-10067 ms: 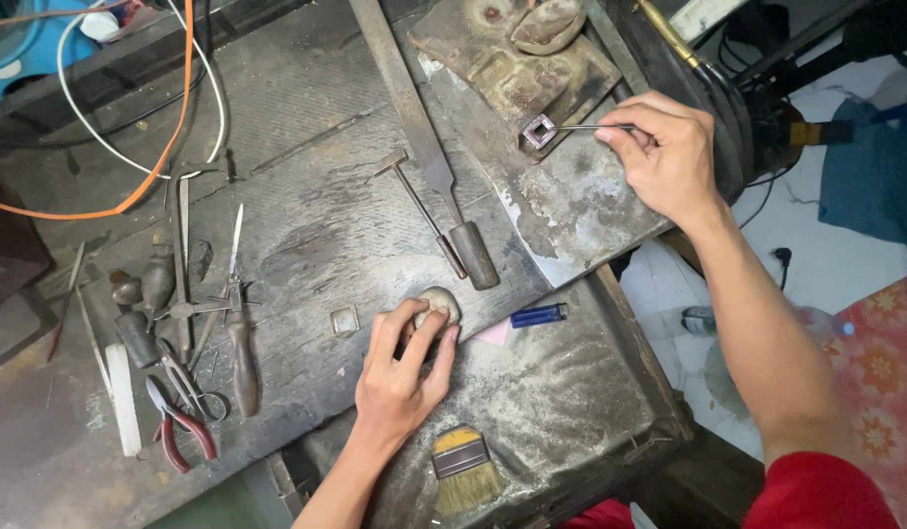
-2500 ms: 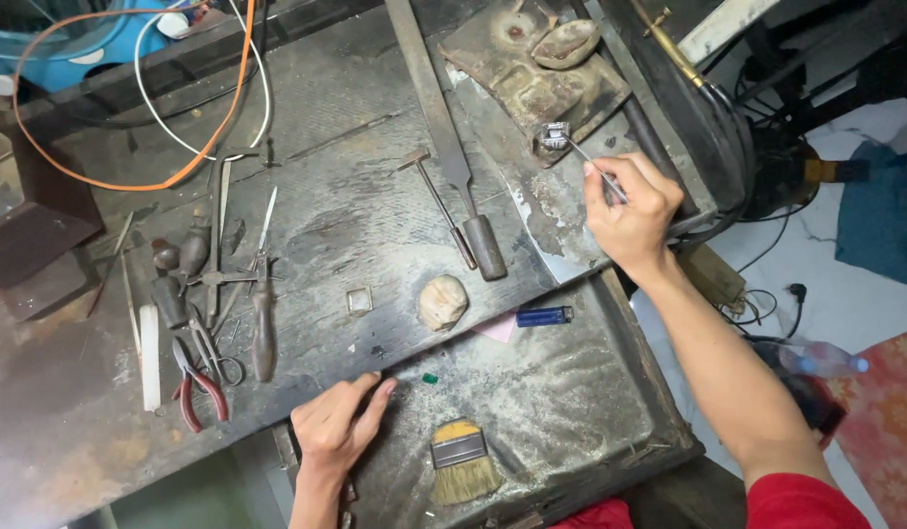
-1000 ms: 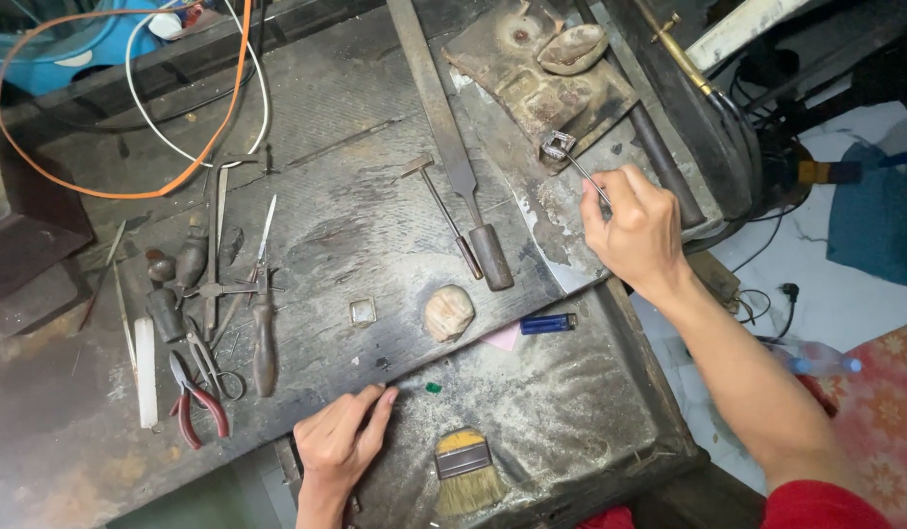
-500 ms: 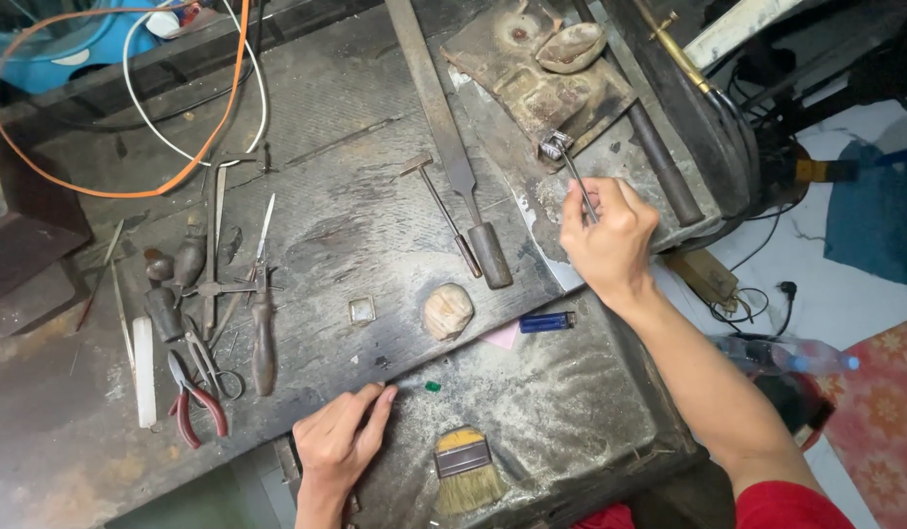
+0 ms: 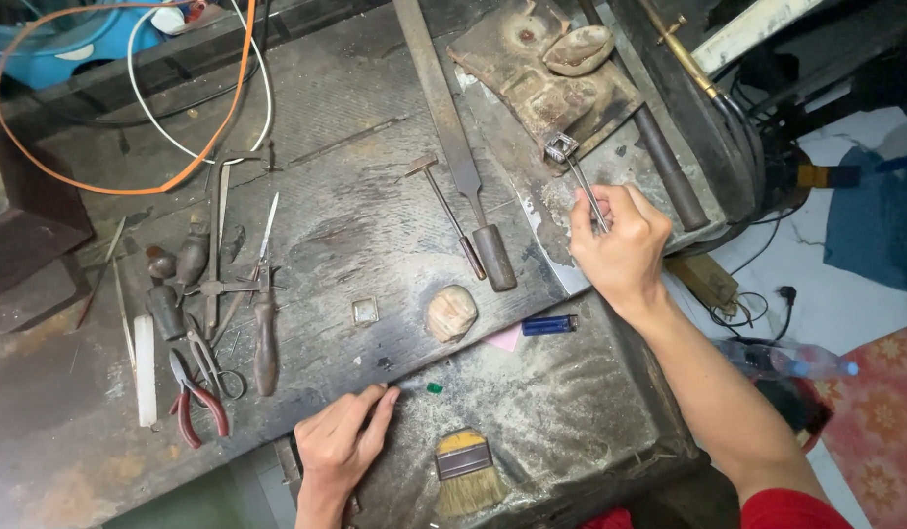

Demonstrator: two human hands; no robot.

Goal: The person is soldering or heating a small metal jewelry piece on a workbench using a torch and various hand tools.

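Dark, scarred metal covers the workbench (image 5: 375, 127), grimy and scratched all over. Near its far right end a small square metal frame (image 5: 560, 148) is gripped in the tip of thin tweezers (image 5: 588, 191), just above a worn slab (image 5: 541, 78) with a shallow dish-shaped lump (image 5: 578, 49) on it. The right hand (image 5: 622, 247) has its fingers curled closed round the tweezers, pinching them between thumb and fingertips. The left hand (image 5: 341, 446) lies flat and open at the near edge of the bench, holding nothing, its fingertips just beside a tiny green stone (image 5: 434, 388). Between the two hands sit a pale rounded lump (image 5: 451, 313), a blue lighter (image 5: 548, 324) and a scrap of pink paper (image 5: 504, 339). A small hammer (image 5: 445, 214) and a long flat bar with a dark handle (image 5: 461, 157) lie side by side toward the middle. A brush with pale bristles (image 5: 465, 470) lies at the near edge, right of the left hand. Farther left are a little square plate (image 5: 364, 312), a scatter of files, scissors (image 5: 213, 353) and red-handled pliers (image 5: 196, 402), and a white stick (image 5: 145, 367). Orange and white cables (image 5: 179, 118) loop across the far left corner.
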